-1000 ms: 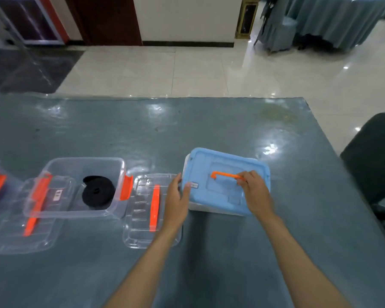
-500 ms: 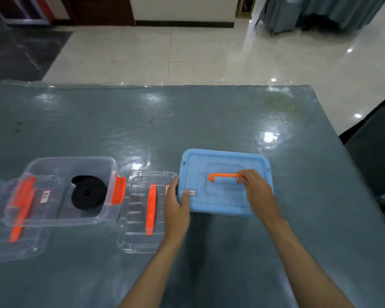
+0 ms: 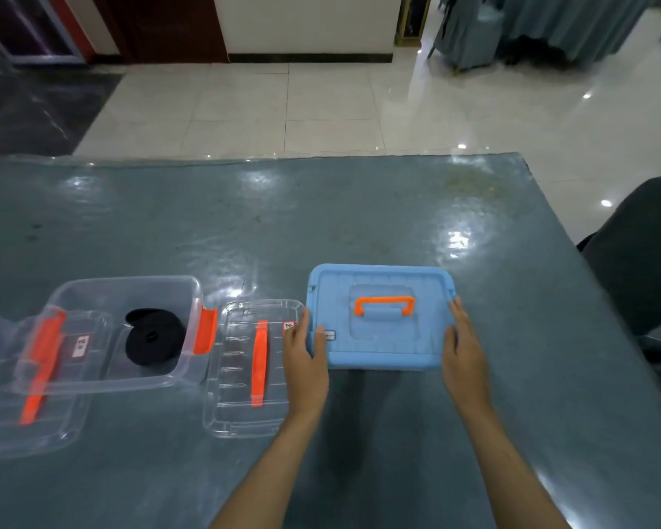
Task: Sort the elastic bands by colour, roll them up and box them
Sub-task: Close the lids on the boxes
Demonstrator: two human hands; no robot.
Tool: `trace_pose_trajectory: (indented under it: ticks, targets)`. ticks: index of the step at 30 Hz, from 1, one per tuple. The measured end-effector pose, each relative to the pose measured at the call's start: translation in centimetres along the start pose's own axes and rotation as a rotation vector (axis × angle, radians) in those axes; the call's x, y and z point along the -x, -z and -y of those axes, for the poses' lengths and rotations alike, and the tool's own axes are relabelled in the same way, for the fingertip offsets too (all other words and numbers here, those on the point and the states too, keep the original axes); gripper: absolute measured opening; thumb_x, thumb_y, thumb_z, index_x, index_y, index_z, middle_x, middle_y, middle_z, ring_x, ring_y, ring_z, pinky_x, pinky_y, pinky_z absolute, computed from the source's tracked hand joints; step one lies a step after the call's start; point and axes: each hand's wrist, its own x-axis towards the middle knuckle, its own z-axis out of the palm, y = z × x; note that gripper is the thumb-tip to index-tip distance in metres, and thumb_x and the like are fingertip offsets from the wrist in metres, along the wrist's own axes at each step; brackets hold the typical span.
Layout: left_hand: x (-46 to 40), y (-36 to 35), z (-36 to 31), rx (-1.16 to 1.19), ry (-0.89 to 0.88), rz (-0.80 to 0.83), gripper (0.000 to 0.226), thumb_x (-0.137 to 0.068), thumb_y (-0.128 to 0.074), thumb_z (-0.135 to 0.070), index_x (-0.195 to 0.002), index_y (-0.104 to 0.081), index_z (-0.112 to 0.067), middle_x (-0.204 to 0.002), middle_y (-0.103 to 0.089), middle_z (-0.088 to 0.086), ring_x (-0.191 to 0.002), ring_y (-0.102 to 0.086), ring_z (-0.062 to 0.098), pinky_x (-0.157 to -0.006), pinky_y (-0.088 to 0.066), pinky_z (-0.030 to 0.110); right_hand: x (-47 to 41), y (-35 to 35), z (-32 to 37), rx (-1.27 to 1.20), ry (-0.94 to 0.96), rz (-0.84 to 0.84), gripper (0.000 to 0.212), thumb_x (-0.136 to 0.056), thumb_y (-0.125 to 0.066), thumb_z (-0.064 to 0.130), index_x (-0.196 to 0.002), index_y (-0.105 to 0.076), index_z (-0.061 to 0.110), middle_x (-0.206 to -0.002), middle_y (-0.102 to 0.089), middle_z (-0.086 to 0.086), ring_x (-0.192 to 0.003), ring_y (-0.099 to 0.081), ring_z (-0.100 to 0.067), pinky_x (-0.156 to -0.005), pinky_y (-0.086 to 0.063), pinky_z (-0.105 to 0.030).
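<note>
Only the head view to go on: both hands sit flat against the short sides of the blue box [image 3: 380,318], left hand [image 3: 305,353] with fingers straight along its left edge and thumb on the lid, right hand [image 3: 461,343] straight-fingered on the right edge, neither curled round anything, so I'd say this is the closing-the-box step, with pressing the lid fully down or locking it next. The rolled black band [image 3: 154,340] lies in the open clear box [image 3: 130,330] to the left on the table [image 3: 359,208], well apart from the hands, its clear lid [image 3: 252,368] flat between the two boxes. Small white stickers show on the lids, but the print's too tiny to read.
</note>
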Motion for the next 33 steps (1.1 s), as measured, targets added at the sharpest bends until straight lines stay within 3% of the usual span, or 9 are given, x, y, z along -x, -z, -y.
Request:
trace_pose_trajectory:
  ticks: [2, 7, 10, 13, 15, 18, 22, 26, 33]
  targets:
    - [0.0, -0.3, -0.5, 0.003, 0.021, -0.011, 0.052, -0.107, -0.057, -0.031, -0.156, -0.048, -0.018, -0.152, -0.051, 0.004, -0.143, -0.046, 0.019, -0.123, -0.037, 0.045, -0.8, 0.2, -0.1, -0.034, -0.015, 0.039, 0.052, -0.107, -0.042, -0.005, -0.158, -0.044, 0.008, -0.166, -0.040, -0.005, -0.153, -0.039, -0.020, -0.117, -0.023, -0.012]
    - [0.6, -0.5, -1.0, -0.049, 0.026, 0.016, 0.056, -0.105, -0.060, -0.035, -0.156, -0.046, -0.016, -0.152, -0.050, 0.003, -0.143, -0.046, 0.019, -0.122, -0.037, 0.042, -2.4, 1.0, 0.1, -0.019, -0.031, 0.097, 0.065, -0.103, -0.040, -0.008, -0.162, -0.039, 0.018, -0.168, -0.036, 0.004, -0.150, -0.040, -0.014, -0.116, -0.029, -0.020]
    - [0.8, 0.3, -1.7, -0.062, 0.026, 0.091, 0.058, -0.105, -0.060, -0.040, -0.157, -0.044, -0.019, -0.151, -0.050, -0.003, -0.143, -0.046, 0.016, -0.119, -0.038, 0.033, -2.4, 1.5, 0.0, 0.003, 0.022, 0.156, 0.055, -0.106, -0.044, -0.005, -0.159, -0.040, 0.007, -0.169, -0.033, -0.008, -0.154, -0.036, -0.024, -0.122, -0.026, -0.027]
    - [1.4, 2.6, -2.0, -0.348, -0.066, 0.187, 0.060, -0.106, -0.054, -0.046, -0.158, -0.041, -0.019, -0.158, -0.047, 0.000, -0.149, -0.034, 0.017, -0.119, -0.029, 0.028, -0.6, 2.4, 0.3, 0.071, 0.069, 0.121, 0.041, -0.104, -0.055, 0.000, -0.145, -0.057, 0.000, -0.160, -0.043, -0.022, -0.149, -0.039, -0.040, -0.125, -0.029, -0.043]
    - [2.5, 5.0, -2.2, -0.625, -0.161, 0.210, 0.053, -0.107, -0.050, -0.046, -0.154, -0.047, -0.021, -0.160, -0.047, 0.003, -0.155, -0.025, 0.022, -0.123, -0.028, 0.040, 1.5, 3.3, 0.9, 0.089, 0.162, 0.040, 0.033, -0.101, -0.060, 0.000, -0.133, -0.066, 0.005, -0.150, -0.053, -0.019, -0.141, -0.045, -0.038, -0.120, -0.031, -0.038]
    - [5.8, 9.2, -2.4, -0.843, -0.206, 0.211, 0.044, -0.105, -0.058, -0.036, -0.146, -0.057, -0.019, -0.149, -0.056, 0.009, -0.137, -0.051, 0.034, -0.107, -0.045, 0.046, 5.4, 3.7, 2.2, 0.118, 0.343, 0.025, 0.026, -0.097, -0.063, -0.003, -0.119, -0.072, 0.008, -0.136, -0.063, -0.011, -0.129, -0.053, -0.029, -0.110, -0.039, -0.033]
    - [9.7, 14.8, -2.2, -0.937, -0.207, 0.167, 0.031, -0.098, -0.067, -0.021, -0.128, -0.070, -0.012, -0.129, -0.066, 0.011, -0.121, -0.061, 0.037, -0.098, -0.051, 0.047, 10.5, 1.4, 4.8, 0.129, 0.404, 0.236, 0.021, -0.094, -0.064, -0.002, -0.107, -0.075, 0.010, -0.108, -0.073, -0.006, -0.102, -0.068, -0.029, -0.090, -0.055, -0.042]
    - [12.1, 19.8, -1.8, -0.928, -0.134, 0.085, 0.032, -0.098, -0.066, -0.020, -0.130, -0.069, -0.017, -0.131, -0.064, 0.005, -0.123, -0.059, 0.031, -0.100, -0.049, 0.043, 15.5, -2.4, 7.4, 0.197, 0.368, 0.606, 0.022, -0.103, -0.057, 0.013, -0.117, -0.073, 0.019, -0.119, -0.073, 0.004, -0.112, -0.067, -0.019, -0.093, -0.051, -0.034]
    - [11.2, 28.3, 1.0, -1.051, -0.116, -0.006, 0.034, -0.093, -0.069, -0.015, -0.127, -0.069, -0.015, -0.141, -0.059, 0.013, -0.129, -0.058, 0.036, -0.099, -0.050, 0.048, 20.3, -10.3, 11.8, 0.228, 0.251, 0.778, 0.028, -0.103, -0.054, 0.012, -0.122, -0.073, 0.021, -0.126, -0.073, 0.004, -0.116, -0.068, -0.019, -0.098, -0.052, -0.033]
